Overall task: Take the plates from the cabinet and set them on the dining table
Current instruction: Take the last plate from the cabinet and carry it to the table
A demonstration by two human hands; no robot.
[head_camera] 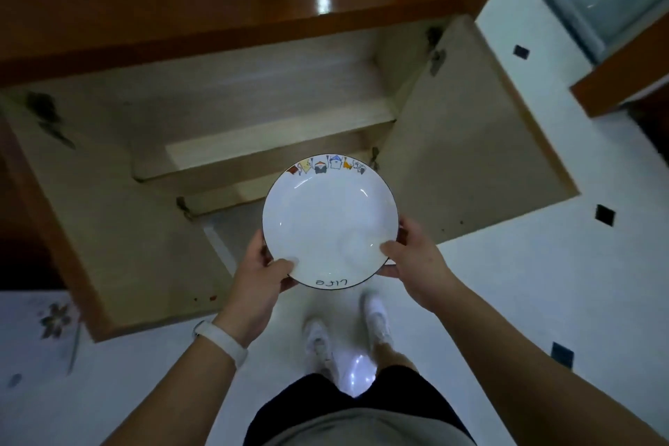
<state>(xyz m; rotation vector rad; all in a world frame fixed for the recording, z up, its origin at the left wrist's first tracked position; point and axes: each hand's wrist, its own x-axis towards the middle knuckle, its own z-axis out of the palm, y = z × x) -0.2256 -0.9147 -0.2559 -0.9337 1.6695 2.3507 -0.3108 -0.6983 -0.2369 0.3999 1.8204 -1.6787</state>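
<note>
plate (327, 221) sits level between both hands, held in the air above the white tiled floor (543, 300) just in front of the open cabinet (253, 90). left hand (259, 275) grips the near left rim, thumb lying on the white upper face and fingers curled underneath; a white wristband (221, 338) circles that wrist. right hand (412, 257) clasps the near right rim the same way, thumb on top, fingers below. the plate has a thin dark edge, small coloured drawings along its far rim and handwriting near the person's side. both cabinet doors stand swung open, pale shelves showing inside. white shoes (344, 333) show below the plate.
</note>
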